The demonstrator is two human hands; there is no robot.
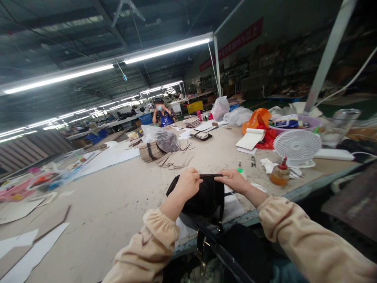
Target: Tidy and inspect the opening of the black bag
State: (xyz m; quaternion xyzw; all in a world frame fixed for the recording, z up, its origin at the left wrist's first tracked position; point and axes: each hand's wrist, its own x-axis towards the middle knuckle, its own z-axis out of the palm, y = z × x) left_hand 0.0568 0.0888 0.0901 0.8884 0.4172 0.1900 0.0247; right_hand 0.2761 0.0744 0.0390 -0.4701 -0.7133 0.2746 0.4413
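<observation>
A black bag (204, 198) lies at the front edge of the table, its strap (219, 247) with metal fittings hanging down over the edge towards me. My left hand (186, 185) pinches the upper edge of the bag, fingers closed. Across from it, my right hand (235, 181) grips the other end of the same edge between thumb and fingers. The edge is drawn straight between both hands. White paper (234, 206) shows under the bag at the right. The inside of the bag is too dark to make out.
On the right stand a glue bottle (279, 173) with a red cap, a white fan (297, 147), small snips (253, 161) and a notepad (250, 139). Bundled brown pieces (150, 152) lie ahead. Flat boards (53, 224) lie left. A person (165, 114) sits across the table.
</observation>
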